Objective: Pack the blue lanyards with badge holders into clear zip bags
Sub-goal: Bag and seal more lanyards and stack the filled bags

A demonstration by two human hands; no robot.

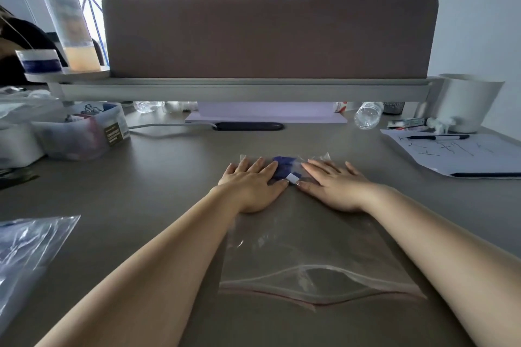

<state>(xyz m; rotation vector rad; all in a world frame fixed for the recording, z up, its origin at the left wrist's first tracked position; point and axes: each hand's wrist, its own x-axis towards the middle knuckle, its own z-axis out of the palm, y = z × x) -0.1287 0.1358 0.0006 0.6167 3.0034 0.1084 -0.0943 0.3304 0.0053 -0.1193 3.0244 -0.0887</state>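
Blue lanyard [283, 167] is lying bunched up at the far end of the clear zip bag [310, 248], away from the person. The bag is lying flat on the desk [169, 177], its long way pointing outward, its zip mouth [318, 293] nearest them and looking open. The left hand [251, 183] and right hand [335, 186] are pressing flat on the bag, fingers straight, one on each side of the lanyard, equally near. Closing the zip likely means sliding both hands back.
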